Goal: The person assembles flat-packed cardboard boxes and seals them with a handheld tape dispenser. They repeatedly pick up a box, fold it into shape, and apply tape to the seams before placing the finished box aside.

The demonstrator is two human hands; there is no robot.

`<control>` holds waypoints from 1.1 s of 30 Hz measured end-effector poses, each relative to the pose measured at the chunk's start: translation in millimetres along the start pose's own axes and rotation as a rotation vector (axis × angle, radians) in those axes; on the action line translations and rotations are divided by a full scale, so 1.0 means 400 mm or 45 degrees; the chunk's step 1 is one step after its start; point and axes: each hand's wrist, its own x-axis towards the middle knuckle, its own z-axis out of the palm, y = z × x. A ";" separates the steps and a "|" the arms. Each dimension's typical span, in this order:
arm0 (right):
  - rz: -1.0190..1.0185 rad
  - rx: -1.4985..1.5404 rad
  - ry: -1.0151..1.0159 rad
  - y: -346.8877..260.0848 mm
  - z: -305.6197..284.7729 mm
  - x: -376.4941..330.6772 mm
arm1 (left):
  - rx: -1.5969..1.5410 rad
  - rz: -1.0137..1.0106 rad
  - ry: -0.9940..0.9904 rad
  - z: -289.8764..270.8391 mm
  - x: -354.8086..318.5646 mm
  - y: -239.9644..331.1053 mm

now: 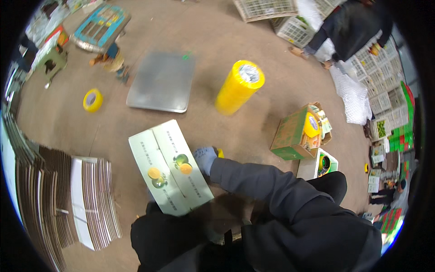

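A pale carton [170, 167] printed with green and orange fruit stands tilted before my knees, its closed flaps meeting at a seam. My right hand [206, 159], in a light grey-blue glove, is at the carton's right side with its fingers curled. A small yellow piece [220, 153] shows just past that hand; what it belongs to is hidden. Most of my left hand is behind the carton; only a bluish patch [150, 195] shows at its lower left edge, and its fingers cannot be seen.
Ahead lie a metal scale platform [161, 81], a tall stack of yellow tape rolls [240, 86] and a single tape roll [93, 100]. Flattened cartons [95, 195] stand at left. An open brown box [290, 133] sits right. Beyond, a person [353, 29] bends by white crates [378, 68].
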 end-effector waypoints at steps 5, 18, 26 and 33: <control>-0.005 1.628 0.095 0.088 0.129 -0.051 | -0.163 0.002 0.098 -0.067 0.003 0.184; 0.714 0.379 0.579 0.447 0.354 -0.117 | 1.561 0.777 0.324 0.124 -0.165 0.830; 0.607 0.174 0.303 0.410 0.120 -0.069 | 1.671 0.722 0.329 0.112 -0.116 0.675; -0.397 -0.432 0.756 0.162 -0.131 0.271 | 1.816 0.570 0.256 0.075 -0.210 0.661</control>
